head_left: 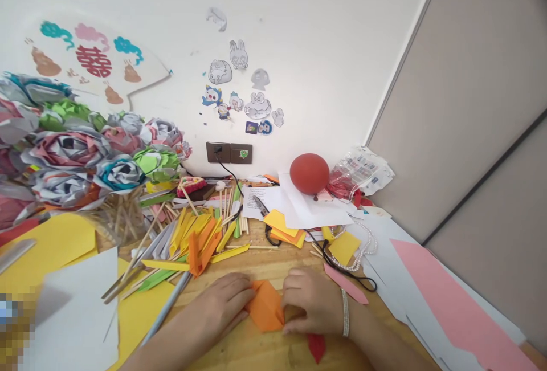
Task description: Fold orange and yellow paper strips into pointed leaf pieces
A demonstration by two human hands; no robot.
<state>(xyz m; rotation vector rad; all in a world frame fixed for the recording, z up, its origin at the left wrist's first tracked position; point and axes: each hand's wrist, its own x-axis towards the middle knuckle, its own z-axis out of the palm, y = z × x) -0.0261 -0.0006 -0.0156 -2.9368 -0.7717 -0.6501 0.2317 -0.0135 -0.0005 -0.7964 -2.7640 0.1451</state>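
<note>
A piece of folded orange paper [265, 307] lies on the wooden table in front of me, with crease lines across it. My left hand [224, 305] grips its left edge, the fingers close together and the thumb low, partly hidden. At the right edge, my right hand [311, 301] has curled fingers and thumb closed on the paper's side and lower corner. A beaded bracelet [345, 313] circles the right wrist. Below that hand, a small red paper piece [317, 348] pokes out onto the table.
Folded yellow and orange paper strips [199, 240] and wooden sticks pile up behind my hands. Paper flowers [68, 151] crowd the left. Scissors [260, 206], a red balloon [309, 174], a black cord [342, 265] and pink paper [453, 297] lie toward the back and right.
</note>
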